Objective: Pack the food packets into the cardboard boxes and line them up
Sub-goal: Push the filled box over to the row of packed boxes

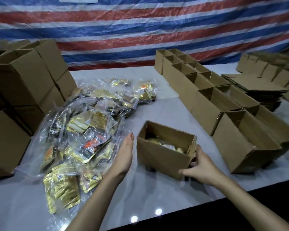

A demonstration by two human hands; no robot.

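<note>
One open cardboard box (pixel 158 157) sits tilted at lower centre, with gold food packets (pixel 167 145) lying in its bottom. Two rows of open boxes (pixel 205 107) run from upper centre to lower right; what they hold cannot be told. Closed boxes (pixel 23 80) are stacked at the left edge, and flattened cardboard (pixel 257 87) lies at upper right. A loose pile of packets (pixel 90 130) in clear plastic bags spreads across centre left.

The right hand (pixel 202 169) has its grip closed on the box's near right corner, thumb along the front wall. The left hand (pixel 124 154) is flat, fingers straight, grip open, just left of the box.

Everything rests on a pale glossy counter (pixel 157 197). A red, white and blue striped tarp (pixel 140 30) hangs behind.
</note>
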